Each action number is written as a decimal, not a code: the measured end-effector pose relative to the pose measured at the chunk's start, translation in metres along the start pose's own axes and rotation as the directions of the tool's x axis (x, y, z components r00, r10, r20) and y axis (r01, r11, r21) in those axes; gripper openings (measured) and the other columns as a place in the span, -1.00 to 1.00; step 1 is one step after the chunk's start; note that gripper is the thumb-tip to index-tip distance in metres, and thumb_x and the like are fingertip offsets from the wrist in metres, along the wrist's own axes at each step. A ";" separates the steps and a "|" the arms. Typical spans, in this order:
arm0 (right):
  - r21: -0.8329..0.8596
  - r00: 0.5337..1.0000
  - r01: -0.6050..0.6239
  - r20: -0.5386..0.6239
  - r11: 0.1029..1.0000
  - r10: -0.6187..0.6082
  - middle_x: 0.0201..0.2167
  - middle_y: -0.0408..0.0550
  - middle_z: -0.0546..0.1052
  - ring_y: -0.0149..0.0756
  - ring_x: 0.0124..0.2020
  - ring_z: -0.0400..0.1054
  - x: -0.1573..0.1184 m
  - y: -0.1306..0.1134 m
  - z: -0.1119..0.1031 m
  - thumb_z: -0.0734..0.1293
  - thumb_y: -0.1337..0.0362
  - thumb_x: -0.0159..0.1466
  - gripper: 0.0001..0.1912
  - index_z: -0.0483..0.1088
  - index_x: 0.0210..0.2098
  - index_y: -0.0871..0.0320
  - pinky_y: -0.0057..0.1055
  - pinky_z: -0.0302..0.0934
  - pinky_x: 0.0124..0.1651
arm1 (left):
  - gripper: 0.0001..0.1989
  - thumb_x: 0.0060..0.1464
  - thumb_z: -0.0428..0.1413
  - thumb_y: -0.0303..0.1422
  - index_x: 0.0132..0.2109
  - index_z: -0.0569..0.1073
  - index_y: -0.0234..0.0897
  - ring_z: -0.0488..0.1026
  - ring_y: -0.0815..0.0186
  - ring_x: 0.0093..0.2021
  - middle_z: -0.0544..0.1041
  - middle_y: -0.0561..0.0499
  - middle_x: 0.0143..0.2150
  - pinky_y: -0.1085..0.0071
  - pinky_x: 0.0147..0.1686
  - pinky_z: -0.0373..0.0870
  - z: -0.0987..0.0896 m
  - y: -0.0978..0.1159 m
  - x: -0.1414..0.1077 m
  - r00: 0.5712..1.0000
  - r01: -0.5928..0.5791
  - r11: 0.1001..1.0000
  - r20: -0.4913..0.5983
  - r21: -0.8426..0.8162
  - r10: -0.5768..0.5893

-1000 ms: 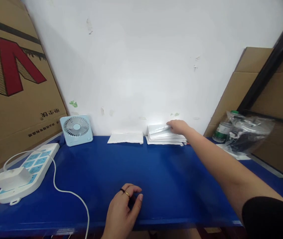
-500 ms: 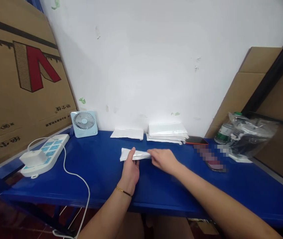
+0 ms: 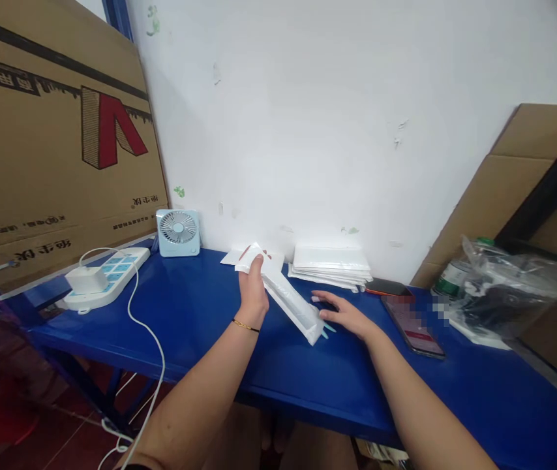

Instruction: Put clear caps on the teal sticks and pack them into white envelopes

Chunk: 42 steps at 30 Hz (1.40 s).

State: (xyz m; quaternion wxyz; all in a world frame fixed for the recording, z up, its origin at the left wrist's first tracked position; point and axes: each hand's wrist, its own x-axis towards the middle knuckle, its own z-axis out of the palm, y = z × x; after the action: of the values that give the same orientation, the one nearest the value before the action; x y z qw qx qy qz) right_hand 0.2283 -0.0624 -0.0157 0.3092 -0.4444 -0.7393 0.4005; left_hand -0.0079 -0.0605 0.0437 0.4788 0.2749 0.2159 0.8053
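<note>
My left hand [image 3: 253, 287] is closed around the upper end of a long white packet [image 3: 292, 307], its thumb across the front. The packet slants down to the right over the blue table. From its lower end stick out thin light-blue tips [image 3: 327, 328]; what they belong to is hidden inside. Close to that end, my right hand [image 3: 344, 313] has its fingers apart and holds nothing. Behind them, against the wall, lie a stack of white packets [image 3: 330, 264] and, left of it, a flat white packet [image 3: 276, 259] partly covered by my left hand.
On the left of the blue table [image 3: 210, 326] are a small light-blue fan [image 3: 179, 234] and a white power strip [image 3: 124, 274] with a cable. To the right lie a phone [image 3: 415, 329], another dark phone [image 3: 389, 287] and a bottle [image 3: 452, 277] beside a clear plastic bag [image 3: 518, 281].
The white packet has tilted from level to slanting, its right end now low. My right hand has let go of it and opened, and light-blue tips now show at that end.
</note>
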 end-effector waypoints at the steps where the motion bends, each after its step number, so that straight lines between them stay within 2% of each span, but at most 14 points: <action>1: -0.029 0.999 0.011 0.047 1.000 -0.009 0.12 0.06 0.33 -0.06 0.19 0.12 0.000 0.000 0.001 0.40 0.02 0.04 -0.23 0.16 0.19 0.06 -0.09 -0.02 0.21 | -0.58 -0.09 0.18 -0.31 -0.03 0.39 -0.28 0.47 0.32 -0.26 0.51 -0.01 -0.23 0.34 -0.17 0.36 0.004 0.002 0.002 1.000 -0.008 1.000 0.013 -0.001 0.008; 4: -0.125 0.994 0.060 0.097 0.990 -0.048 0.18 0.08 0.24 -0.02 0.20 0.08 0.000 -0.003 0.007 0.50 0.06 -0.13 0.03 0.03 0.25 0.05 -0.10 -0.04 0.21 | -0.55 -0.10 0.18 -0.30 -0.01 0.37 -0.27 0.47 0.33 -0.29 0.50 0.00 -0.25 0.37 -0.22 0.36 0.013 0.008 0.007 0.999 -0.032 0.999 0.019 0.002 0.032; 7: -0.239 0.993 0.116 0.059 0.964 -0.105 0.16 0.07 0.25 -0.01 0.15 0.14 0.003 -0.008 0.020 0.53 0.06 -0.22 0.06 0.09 0.22 0.07 -0.13 0.01 0.18 | -0.54 -0.09 0.17 -0.30 0.00 0.35 -0.27 0.46 0.35 -0.31 0.49 0.01 -0.28 0.39 -0.25 0.36 0.017 0.008 0.010 0.999 -0.045 0.999 0.007 -0.002 0.045; 10: -0.353 0.987 0.143 -0.015 0.924 -0.159 -0.03 0.04 0.38 -0.04 0.00 0.27 0.008 -0.015 0.033 0.50 0.06 -0.16 -0.26 0.35 0.00 0.11 -0.18 0.13 0.06 | -0.55 -0.09 0.18 -0.32 0.00 0.35 -0.28 0.46 0.32 -0.24 0.50 -0.01 -0.24 0.38 -0.19 0.36 0.017 0.005 0.010 0.999 -0.040 0.999 0.032 0.025 0.039; 13: -0.391 0.985 0.135 -0.050 0.911 -0.168 -0.20 -0.02 0.42 -0.14 -0.17 0.34 0.012 -0.018 0.039 0.44 0.14 -0.03 -0.60 0.42 -0.20 0.12 -0.26 0.21 -0.09 | -0.53 -0.10 0.19 -0.34 0.02 0.33 -0.25 0.45 0.30 -0.16 0.50 -0.03 -0.18 0.37 -0.12 0.34 0.018 0.005 0.013 0.997 -0.049 0.996 0.057 0.070 0.045; 17: -0.406 0.982 0.146 -0.053 0.902 -0.183 -0.24 -0.05 0.42 -0.19 -0.22 0.34 0.012 -0.015 0.034 0.39 0.21 0.03 -0.75 0.43 -0.28 0.13 -0.30 0.21 -0.13 | -0.53 -0.09 0.18 -0.34 0.01 0.32 -0.26 0.45 0.28 -0.13 0.50 -0.04 -0.17 0.34 -0.09 0.34 0.021 0.018 0.026 0.997 -0.060 0.995 0.050 0.082 0.056; 19: -0.416 0.983 0.143 -0.044 0.898 -0.177 -0.18 -0.04 0.41 -0.18 -0.17 0.32 0.010 -0.014 0.032 0.40 0.14 0.02 -0.68 0.43 -0.24 0.12 -0.29 0.20 -0.10 | -0.56 -0.10 0.17 -0.34 -0.02 0.33 -0.29 0.46 0.27 -0.15 0.50 -0.05 -0.19 0.32 -0.09 0.34 0.024 0.028 0.033 0.996 -0.076 0.992 0.054 0.096 0.071; 23: -0.446 0.994 0.091 -0.013 0.890 -0.108 -0.05 -0.01 0.36 -0.10 -0.07 0.27 0.006 -0.018 0.031 0.42 -0.06 -0.05 -0.38 0.37 -0.03 0.05 -0.21 0.17 -0.03 | -0.56 -0.09 0.17 -0.33 -0.01 0.32 -0.29 0.46 0.26 -0.20 0.48 -0.04 -0.21 0.31 -0.12 0.35 0.035 0.049 0.041 0.987 -0.134 0.979 0.105 0.155 0.119; 29: -0.438 0.997 0.054 -0.021 0.898 -0.070 0.10 0.04 0.26 0.01 0.11 0.14 0.004 -0.021 0.032 0.40 -0.10 -0.04 -0.15 0.14 0.19 -0.03 -0.09 0.06 0.11 | -0.51 -0.10 0.18 -0.25 0.00 0.28 -0.27 0.44 0.28 -0.20 0.45 -0.02 -0.20 0.30 -0.13 0.35 0.054 0.075 0.044 0.943 -0.260 0.933 0.272 0.250 0.190; 32: -0.433 0.998 0.030 -0.031 0.901 -0.048 0.18 0.03 0.17 0.03 0.17 0.08 0.005 -0.017 0.031 0.42 -0.09 -0.06 -0.10 0.11 0.21 -0.04 -0.10 0.03 0.15 | -0.48 -0.10 0.18 -0.15 -0.01 0.28 -0.26 0.43 0.26 -0.19 0.45 -0.02 -0.20 0.29 -0.13 0.35 0.061 0.086 0.045 0.910 -0.323 0.900 0.358 0.291 0.210; 36: -0.450 0.999 0.021 -0.019 0.893 -0.034 0.25 0.00 0.06 0.05 0.24 -0.05 0.006 -0.012 0.032 0.41 -0.12 -0.07 -0.07 0.07 0.23 -0.07 -0.10 -0.04 0.20 | -0.49 -0.10 0.16 -0.06 -0.06 0.30 -0.27 0.43 0.25 -0.15 0.44 -0.02 -0.21 0.30 -0.13 0.34 0.067 0.099 0.048 0.874 -0.403 0.858 0.411 0.320 0.258; 39: -0.471 0.999 0.034 -0.007 0.882 -0.043 0.26 0.01 0.05 0.05 0.27 -0.10 0.007 -0.011 0.033 0.39 -0.16 -0.06 -0.07 0.07 0.23 -0.07 -0.06 -0.09 0.22 | -0.51 -0.07 0.13 -0.02 -0.11 0.33 -0.28 0.43 0.22 -0.15 0.45 -0.02 -0.22 0.30 -0.14 0.35 0.071 0.109 0.050 0.850 -0.449 0.833 0.443 0.324 0.286; 42: -0.470 0.999 0.030 -0.009 0.882 -0.038 0.24 0.05 0.08 0.06 0.25 -0.07 0.007 -0.012 0.033 0.40 -0.15 -0.08 -0.08 0.11 0.21 -0.05 -0.05 -0.07 0.21 | -0.57 -0.02 0.10 -0.03 -0.13 0.36 -0.28 0.43 0.21 -0.13 0.45 -0.02 -0.23 0.31 -0.15 0.35 0.074 0.117 0.055 0.816 -0.509 0.797 0.475 0.325 0.328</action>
State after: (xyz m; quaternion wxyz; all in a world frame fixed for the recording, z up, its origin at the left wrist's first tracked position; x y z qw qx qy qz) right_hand 0.1940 -0.0699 -0.0210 0.2058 -0.4965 -0.8192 0.1999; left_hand -0.0578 -0.0579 0.1840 0.2432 0.5734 0.2221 0.7501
